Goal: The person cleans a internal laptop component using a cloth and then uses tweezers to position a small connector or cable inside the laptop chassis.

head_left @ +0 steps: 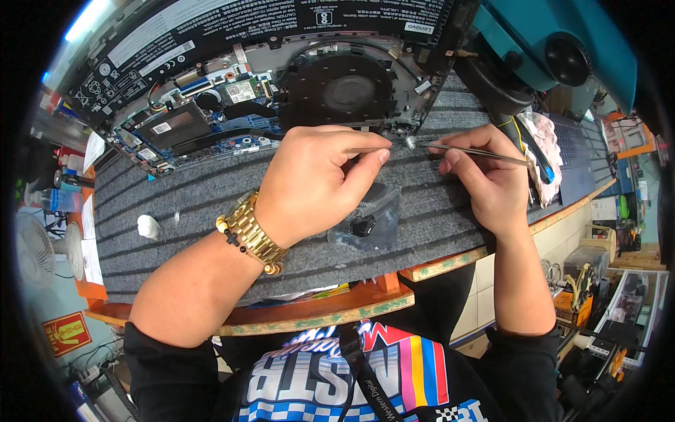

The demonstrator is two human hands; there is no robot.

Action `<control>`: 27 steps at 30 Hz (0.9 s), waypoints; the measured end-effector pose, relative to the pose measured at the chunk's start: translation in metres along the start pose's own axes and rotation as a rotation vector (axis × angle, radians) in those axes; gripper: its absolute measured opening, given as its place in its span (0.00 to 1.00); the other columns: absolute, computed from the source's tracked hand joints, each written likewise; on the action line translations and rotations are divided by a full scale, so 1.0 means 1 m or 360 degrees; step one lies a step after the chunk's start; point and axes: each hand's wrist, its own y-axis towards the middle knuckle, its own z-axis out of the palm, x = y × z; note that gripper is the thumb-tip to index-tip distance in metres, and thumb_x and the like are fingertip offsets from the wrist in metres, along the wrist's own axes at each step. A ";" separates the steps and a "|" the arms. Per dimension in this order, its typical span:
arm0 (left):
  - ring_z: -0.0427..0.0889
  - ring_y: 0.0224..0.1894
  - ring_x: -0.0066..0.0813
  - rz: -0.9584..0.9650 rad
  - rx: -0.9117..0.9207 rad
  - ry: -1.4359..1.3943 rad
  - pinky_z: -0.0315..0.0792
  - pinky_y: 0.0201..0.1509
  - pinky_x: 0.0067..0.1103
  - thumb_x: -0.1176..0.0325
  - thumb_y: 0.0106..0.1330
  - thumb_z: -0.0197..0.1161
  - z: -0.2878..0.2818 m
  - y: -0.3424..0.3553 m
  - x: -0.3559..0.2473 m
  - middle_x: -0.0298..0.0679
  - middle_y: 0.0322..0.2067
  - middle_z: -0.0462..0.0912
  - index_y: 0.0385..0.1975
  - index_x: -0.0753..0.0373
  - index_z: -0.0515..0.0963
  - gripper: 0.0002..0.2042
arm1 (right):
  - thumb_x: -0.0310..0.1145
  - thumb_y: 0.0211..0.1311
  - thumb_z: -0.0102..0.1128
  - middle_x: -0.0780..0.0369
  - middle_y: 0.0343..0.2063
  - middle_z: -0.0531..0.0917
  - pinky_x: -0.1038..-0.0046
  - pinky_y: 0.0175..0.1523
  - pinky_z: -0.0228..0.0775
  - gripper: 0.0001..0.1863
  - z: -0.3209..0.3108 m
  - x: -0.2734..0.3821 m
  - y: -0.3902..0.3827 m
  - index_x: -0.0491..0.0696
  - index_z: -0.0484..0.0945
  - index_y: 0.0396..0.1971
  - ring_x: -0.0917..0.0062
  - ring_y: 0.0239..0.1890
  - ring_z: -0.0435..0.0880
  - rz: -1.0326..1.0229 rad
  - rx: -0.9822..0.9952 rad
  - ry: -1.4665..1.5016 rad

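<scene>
Clock positions are taken from the middle of the view.

Counter (316,321), 6 o'clock: wood-edged, covered by a grey ribbed mat (439,225). Loose fibres could be trapped in the ribs.

Plastic bag (380,235), centre: small dark part (363,225) enclosed. It could be dragged if brushed by the left forearm.

White wad (148,226), 9 o'clock: rested on the mat; light enough to be swept off by a sleeve.

Bracelet (247,226), 8 to 9 o'clock: gold-coloured, worn on the left wrist. Components could be scraped if the wrist were lowered onto them.

Left hand (302,176), 10 to 11 o'clock: fingers pinched narrowly on a slender metal tool (367,150), partly hidden.

Right hand (489,176), 2 to 3 o'clock: fingers pressed narrowly around tweezers (485,151).

White tuft (410,143), 1 to 2 o'clock: located between the hands, by the tweezers' tip; whether it is gripped cannot be told. It could be dropped by a slack pinch, or strands shed by a hard pull.

Laptop (260,116), 11 to 12 o'clock: circuit board (219,123) and fan (337,91) exposed, battery (267,24) seated beyond. The fan could be fouled by stray fibres; a short could be caused by a slipped metal tip, if power is connected, which cannot be told.
</scene>
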 end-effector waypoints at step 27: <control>0.87 0.28 0.34 0.0220 0.0001 0.0184 0.78 0.33 0.27 0.72 0.72 0.76 0.003 0.002 0.003 0.44 0.29 0.89 0.50 0.62 0.94 0.10 | 0.18 0.64 0.71 0.57 0.41 0.95 0.74 0.50 0.85 0.05 0.007 -0.011 0.011 0.40 0.84 0.38 0.78 0.43 0.93 -0.0271 0.0085 -0.0298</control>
